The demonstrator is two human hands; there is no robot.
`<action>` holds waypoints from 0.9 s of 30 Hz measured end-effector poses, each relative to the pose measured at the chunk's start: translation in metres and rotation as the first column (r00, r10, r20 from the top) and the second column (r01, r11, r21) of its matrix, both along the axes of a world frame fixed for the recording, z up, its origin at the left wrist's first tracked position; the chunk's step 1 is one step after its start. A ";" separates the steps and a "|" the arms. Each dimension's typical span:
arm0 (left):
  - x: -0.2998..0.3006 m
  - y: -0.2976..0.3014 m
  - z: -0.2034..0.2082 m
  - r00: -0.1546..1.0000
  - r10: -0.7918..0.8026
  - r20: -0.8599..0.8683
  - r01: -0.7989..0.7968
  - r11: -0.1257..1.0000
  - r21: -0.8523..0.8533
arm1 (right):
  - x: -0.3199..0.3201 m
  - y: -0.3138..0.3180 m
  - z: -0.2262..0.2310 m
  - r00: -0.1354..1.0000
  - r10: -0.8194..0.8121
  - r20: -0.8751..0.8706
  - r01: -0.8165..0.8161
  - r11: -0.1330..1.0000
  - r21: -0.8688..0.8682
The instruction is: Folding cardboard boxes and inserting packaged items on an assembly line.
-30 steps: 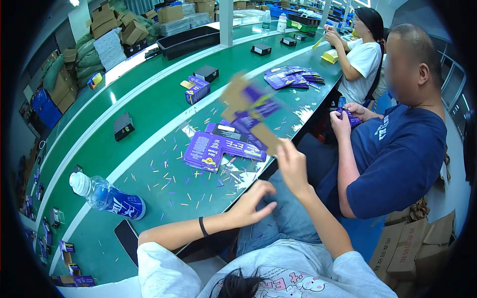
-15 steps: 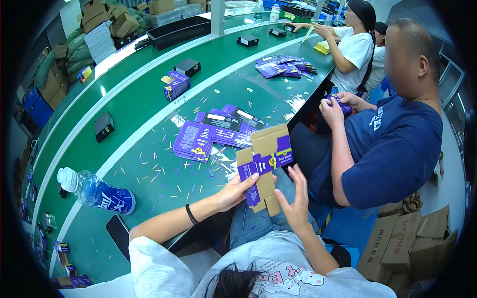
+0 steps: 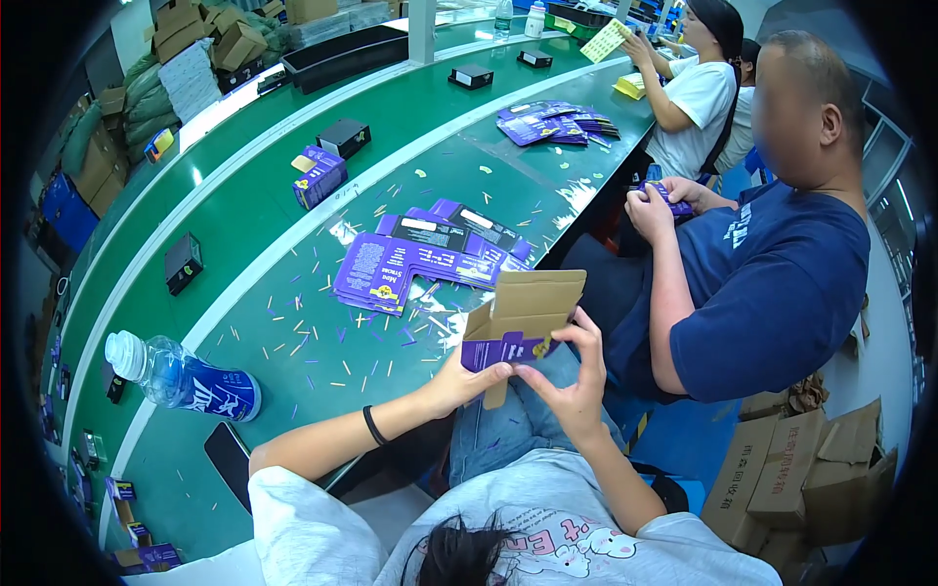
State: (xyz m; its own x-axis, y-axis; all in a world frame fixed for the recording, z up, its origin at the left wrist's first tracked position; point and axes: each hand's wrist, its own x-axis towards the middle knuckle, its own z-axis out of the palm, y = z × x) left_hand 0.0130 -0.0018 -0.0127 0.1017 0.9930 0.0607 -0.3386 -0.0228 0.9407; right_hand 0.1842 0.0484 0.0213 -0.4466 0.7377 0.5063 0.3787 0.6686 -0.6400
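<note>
Over there, L grip [image 3: 459, 384] & R grip [image 3: 578, 389] both pinch a part-folded purple carton [image 3: 532, 311]; flat-carton pile [image 3: 376, 272] on surface [image 3: 532, 174] just past grip, bottle [image 3: 207, 379] well left.

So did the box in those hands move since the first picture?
Yes: the box moved from over the green table to its near edge, closer to the jeans.

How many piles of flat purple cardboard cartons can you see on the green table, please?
2: a near purple pile just beyond the person's bare left hand, and a far purple pile farther along the green table. Others could be hidden.
</note>
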 end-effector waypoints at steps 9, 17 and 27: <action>0.009 0.007 0.008 0.918 0.390 -0.063 -0.333 0.849 0.410 | 0.007 -0.013 0.002 0.858 0.022 -0.514 -0.232 0.908 -0.350; -0.007 0.006 0.006 0.853 0.394 -0.342 -0.180 0.838 0.515 | 0.025 0.005 0.000 0.966 0.206 -0.154 -0.240 0.936 -0.256; -0.003 0.004 0.007 0.940 0.074 -0.334 0.005 0.974 0.228 | 0.045 0.019 -0.003 0.877 0.099 -0.470 -0.397 0.702 -0.591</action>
